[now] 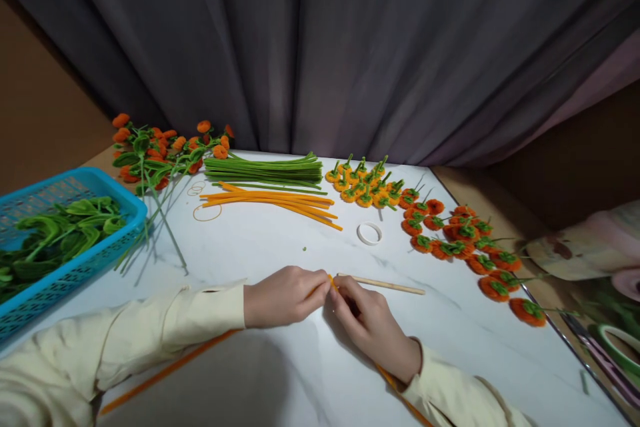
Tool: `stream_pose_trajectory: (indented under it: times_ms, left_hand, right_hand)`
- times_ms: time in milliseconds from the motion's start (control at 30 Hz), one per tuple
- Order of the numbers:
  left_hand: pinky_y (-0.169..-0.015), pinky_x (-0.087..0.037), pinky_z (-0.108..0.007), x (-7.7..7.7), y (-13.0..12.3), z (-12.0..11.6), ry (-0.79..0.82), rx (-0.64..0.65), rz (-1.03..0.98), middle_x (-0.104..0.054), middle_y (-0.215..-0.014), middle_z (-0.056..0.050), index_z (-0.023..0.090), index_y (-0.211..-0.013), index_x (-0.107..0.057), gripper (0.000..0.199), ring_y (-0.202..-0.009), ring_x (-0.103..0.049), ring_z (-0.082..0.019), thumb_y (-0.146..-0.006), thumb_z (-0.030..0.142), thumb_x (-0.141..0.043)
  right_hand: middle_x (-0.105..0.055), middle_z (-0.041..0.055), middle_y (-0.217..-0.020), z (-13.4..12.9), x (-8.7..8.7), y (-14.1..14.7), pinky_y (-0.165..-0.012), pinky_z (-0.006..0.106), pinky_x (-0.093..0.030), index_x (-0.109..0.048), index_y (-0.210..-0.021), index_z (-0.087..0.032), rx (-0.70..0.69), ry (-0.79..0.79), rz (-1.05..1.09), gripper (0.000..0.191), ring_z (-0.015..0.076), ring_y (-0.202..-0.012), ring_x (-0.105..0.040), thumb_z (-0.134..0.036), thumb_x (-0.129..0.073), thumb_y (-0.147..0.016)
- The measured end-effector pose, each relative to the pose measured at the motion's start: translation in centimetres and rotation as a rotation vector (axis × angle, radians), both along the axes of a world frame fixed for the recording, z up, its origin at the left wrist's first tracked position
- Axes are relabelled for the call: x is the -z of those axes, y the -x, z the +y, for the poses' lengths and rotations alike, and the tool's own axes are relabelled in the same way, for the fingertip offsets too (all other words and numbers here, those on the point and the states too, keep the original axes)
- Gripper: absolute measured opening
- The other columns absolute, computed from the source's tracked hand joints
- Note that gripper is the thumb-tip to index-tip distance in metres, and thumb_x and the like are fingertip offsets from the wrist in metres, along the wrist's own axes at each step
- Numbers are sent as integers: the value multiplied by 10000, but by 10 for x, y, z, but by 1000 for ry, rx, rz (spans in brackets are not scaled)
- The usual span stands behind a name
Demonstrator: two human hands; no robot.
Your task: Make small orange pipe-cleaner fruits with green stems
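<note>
My left hand [287, 295] and my right hand [373, 325] meet at the middle of the white table, fingertips pinched on orange fuzzy stems [167, 371]. One length runs out under my left forearm to the lower left, another passes beneath my right wrist. A small orange bit shows between the fingertips. Just behind my right hand lies a thin wooden stick [395, 286]. Farther back are a white ring [369, 233], a loose bunch of orange stems [280, 201] and a stack of green stems [265, 171].
A blue basket [95, 180] with green leaves stands left, beside finished orange flowers [204, 127]. Yellow-orange pieces [364, 200] and dark orange pieces [527, 311] with green tops spread along the right. Scissors [597, 353] and green tape [617, 347] lie at the far right.
</note>
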State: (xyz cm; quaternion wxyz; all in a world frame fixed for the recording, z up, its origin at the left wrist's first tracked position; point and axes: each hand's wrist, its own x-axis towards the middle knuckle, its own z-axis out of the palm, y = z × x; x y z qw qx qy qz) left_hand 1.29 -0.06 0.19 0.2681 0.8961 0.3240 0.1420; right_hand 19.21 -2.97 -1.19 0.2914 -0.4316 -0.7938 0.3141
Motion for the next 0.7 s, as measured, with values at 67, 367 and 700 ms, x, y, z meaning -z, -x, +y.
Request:
stream_pose_trajectory:
  times_ms: [67, 367, 700]
  left_hand:
    - [-532, -370, -227, 0, 0, -1, -75, 8, 54, -532, -661, 8, 174, -760, -440, 246, -558, -527, -122, -932, 170, -265]
    - [-536, -469, -222, 10, 1, -8, -470, -44, 110, -635, -796, -56, 132, -957, -488, 276, -637, -629, -139, -961, 187, -217]
    - [-444, -479, -250, 14, 5, -8, -725, 22, 113, -673, -801, -102, 27, -1091, -465, 265, -604, -643, -166, -897, 72, -291]
  right_hand:
    - [-495, -28, -601, 0, 0, 0, -504, 205, -371, -474, -839, -198, 21, 6, 20, 145, 105, -502, -447, -231, -353, -913]
    - [-502, -34, -595, 1, -1, 0, -514, 204, -366, -479, -863, -197, 57, 44, 42, 141, 109, -508, -467, -251, -361, -919]
    - [-502, -35, -584, 2, -1, 0, -496, 201, -358, -492, -845, -187, 62, 37, 44, 152, 104, -491, -446, -257, -377, -915]
